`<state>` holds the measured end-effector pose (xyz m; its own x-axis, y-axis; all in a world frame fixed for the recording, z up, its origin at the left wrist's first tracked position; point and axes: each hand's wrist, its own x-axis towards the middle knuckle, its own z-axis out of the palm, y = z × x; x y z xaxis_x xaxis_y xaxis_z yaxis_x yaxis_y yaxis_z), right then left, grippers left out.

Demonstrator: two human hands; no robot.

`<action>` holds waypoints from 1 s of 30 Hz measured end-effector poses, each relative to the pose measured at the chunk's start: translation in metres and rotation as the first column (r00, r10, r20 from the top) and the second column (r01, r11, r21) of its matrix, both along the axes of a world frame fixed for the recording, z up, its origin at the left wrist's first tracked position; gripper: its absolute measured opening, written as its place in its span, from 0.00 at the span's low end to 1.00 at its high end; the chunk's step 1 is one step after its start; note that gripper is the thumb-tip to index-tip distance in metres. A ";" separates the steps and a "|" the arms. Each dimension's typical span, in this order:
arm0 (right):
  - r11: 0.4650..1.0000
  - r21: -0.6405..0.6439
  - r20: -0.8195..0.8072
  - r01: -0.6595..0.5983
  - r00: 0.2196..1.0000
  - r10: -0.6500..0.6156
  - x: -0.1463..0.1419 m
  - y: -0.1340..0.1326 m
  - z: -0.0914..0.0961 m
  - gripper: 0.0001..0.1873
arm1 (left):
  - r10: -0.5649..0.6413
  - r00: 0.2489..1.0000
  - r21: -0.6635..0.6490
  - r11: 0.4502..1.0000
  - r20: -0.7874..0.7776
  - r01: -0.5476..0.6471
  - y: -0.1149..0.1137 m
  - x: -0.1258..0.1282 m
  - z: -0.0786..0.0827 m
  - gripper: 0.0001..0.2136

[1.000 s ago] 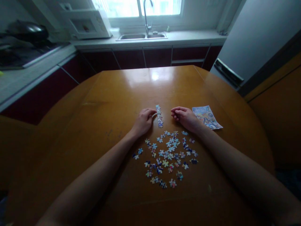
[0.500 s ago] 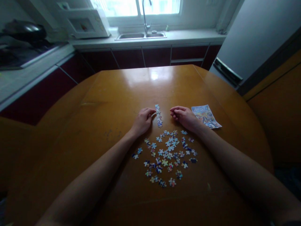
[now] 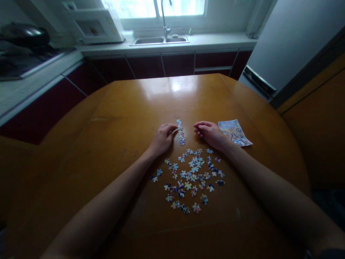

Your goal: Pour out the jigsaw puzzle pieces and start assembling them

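Observation:
An assembled strip of jigsaw puzzle lies lengthwise on the wooden table, a narrow joined band of pale and coloured pieces. My left hand rests just left of it, fingers slightly bent and thumb apart, with the fingertips at the strip's left edge. Right of the strip, and apart from it, my right hand lies on its side with curled fingers near the thumb. Whatever may be between those fingers is hidden. Many loose puzzle pieces are scattered nearer to me, between my forearms.
A printed picture sheet lies beside my right wrist. The table has rounded ends. Beyond it are a counter with a sink, a microwave, and a stove with a dark pan at left. A fridge stands at right.
The view has shifted slightly, moving everything a little to the left in the picture. Both hands and the puzzle pieces otherwise keep their places.

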<state>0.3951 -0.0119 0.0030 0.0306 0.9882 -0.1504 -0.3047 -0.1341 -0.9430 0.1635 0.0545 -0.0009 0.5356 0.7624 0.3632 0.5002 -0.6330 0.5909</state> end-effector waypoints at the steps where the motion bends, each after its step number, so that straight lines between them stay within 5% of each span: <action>1: 1.000 -0.003 -0.003 0.003 1.000 -0.003 0.000 0.000 0.000 0.03 | 0.001 1.000 -0.001 1.000 -0.001 -0.001 0.000 0.000 0.000 0.11; 30: 1.000 -0.019 -0.015 0.007 1.000 -0.007 -0.001 0.001 0.000 0.05 | -0.012 1.000 0.011 1.000 0.016 0.012 0.004 -0.003 -0.008 0.11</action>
<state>0.3944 -0.0107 0.0033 0.0353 0.9848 -0.1699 -0.3201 -0.1499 -0.9354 0.1605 0.0587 -0.0087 0.5383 0.7522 0.3800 0.4829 -0.6449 0.5923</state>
